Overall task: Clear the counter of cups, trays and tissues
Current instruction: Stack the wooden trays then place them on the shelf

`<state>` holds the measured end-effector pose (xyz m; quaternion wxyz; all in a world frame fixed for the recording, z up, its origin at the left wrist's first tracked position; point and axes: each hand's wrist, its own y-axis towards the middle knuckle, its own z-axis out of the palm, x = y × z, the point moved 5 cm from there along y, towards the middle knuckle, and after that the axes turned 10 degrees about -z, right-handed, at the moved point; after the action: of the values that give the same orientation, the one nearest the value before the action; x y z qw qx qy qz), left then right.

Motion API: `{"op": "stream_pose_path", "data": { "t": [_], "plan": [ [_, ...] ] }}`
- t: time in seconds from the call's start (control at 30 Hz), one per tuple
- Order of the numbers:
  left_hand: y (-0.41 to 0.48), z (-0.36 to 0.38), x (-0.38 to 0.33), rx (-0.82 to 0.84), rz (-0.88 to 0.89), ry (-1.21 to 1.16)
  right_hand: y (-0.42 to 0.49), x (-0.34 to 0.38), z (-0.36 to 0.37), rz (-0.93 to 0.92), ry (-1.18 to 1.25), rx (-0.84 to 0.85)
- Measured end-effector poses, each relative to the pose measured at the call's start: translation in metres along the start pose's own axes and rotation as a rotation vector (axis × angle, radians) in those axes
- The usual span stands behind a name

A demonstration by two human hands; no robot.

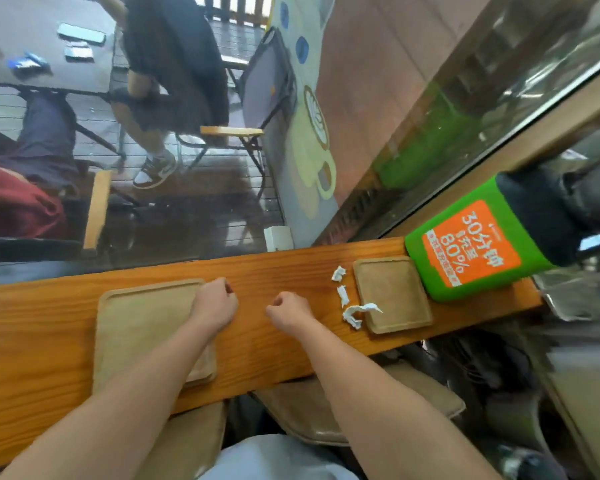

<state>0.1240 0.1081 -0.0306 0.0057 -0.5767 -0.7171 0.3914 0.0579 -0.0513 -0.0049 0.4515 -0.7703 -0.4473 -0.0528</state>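
A large tan tray (142, 327) lies on the wooden counter (278, 268) at the left. My left hand (215, 303) rests curled at that tray's right edge, fingers closed, nothing visible in it. My right hand (290, 311) is a loose fist over bare wood between the two trays, holding nothing. A smaller tan tray (392, 292) lies to the right. Crumpled white tissue scraps sit beside it: one (338, 273) at the far side, one (343, 295) in the middle, and a larger one (355, 313) lapping onto the small tray's near corner. No cups are visible.
A green box with an orange sign (471, 244) stands at the counter's right end, touching the small tray. A glass pane runs along the counter's far edge; beyond it are seated people, chairs and a table. Cushioned stools (361, 407) sit below the counter.
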Motion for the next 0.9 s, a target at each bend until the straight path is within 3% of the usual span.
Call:
{"op": "stream_pose_path", "data": {
  "t": [0.13,0.3,0.43,0.63,0.8,0.9],
  "plan": [
    [-0.029,0.076,-0.079,0.27,0.12,0.054,-0.022,-0.088,-0.073,0.145,-0.104,-0.102],
    [-0.049,0.151,-0.15,0.402,0.099,-0.032,-0.032,-0.182,-0.144,0.288,-0.087,-0.235],
    [-0.051,0.196,-0.196,0.352,0.019,-0.104,-0.014,-0.246,-0.185,0.345,-0.085,-0.311],
    [-0.033,0.243,-0.24,0.226,-0.145,-0.089,0.032,-0.323,-0.202,0.425,0.137,-0.304],
    [-0.028,0.256,-0.251,0.153,-0.315,-0.104,0.049,-0.335,-0.202,0.494,0.085,-0.385],
    [-0.026,0.26,-0.251,0.15,-0.357,-0.128,0.056,-0.337,-0.201,0.526,0.219,-0.417]
  ]
}}
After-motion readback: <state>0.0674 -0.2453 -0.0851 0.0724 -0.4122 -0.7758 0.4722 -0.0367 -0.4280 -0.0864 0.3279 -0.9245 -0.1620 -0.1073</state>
